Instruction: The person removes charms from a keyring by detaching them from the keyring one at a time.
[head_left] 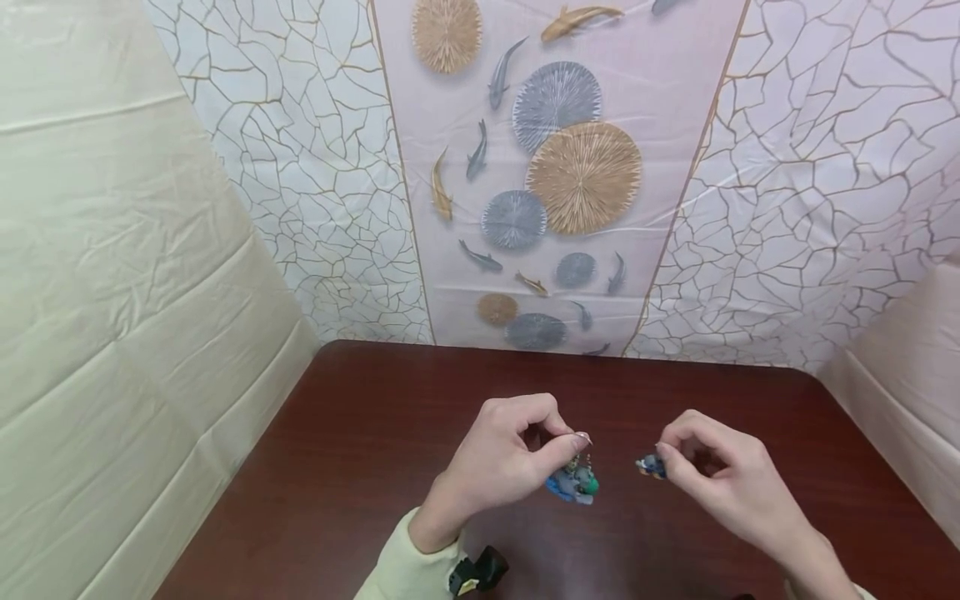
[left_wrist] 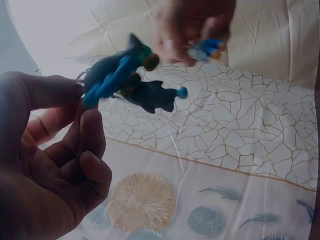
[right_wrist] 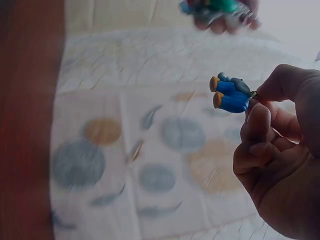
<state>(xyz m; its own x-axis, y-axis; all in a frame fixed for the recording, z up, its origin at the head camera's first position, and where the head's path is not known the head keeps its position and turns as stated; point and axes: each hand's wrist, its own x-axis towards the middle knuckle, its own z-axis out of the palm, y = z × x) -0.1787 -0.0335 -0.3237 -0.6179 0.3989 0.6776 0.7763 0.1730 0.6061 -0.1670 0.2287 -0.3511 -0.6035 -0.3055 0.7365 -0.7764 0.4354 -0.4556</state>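
My left hand [head_left: 506, 454] pinches a small ring between thumb and forefinger, and a bunch of charms [head_left: 576, 483] hangs from it. In the left wrist view, the bunch includes a blue twisted piece [left_wrist: 112, 82] and a dark figure-shaped charm [left_wrist: 152, 96] with a blue tip. Over to the right, my right hand [head_left: 723, 479] pinches a little figure charm [right_wrist: 231, 95] by its metal loop. This charm has a grey top, a blue body and orange feet. The two hands are apart, both raised over the table.
A dark red-brown table [head_left: 360, 433] lies beneath the hands. Behind it hangs a patterned cloth [head_left: 592, 292] with fish and round motifs, and a cream cloth [head_left: 150, 333] drapes the left side. A black wrist device [head_left: 480, 572] sits at my left cuff.
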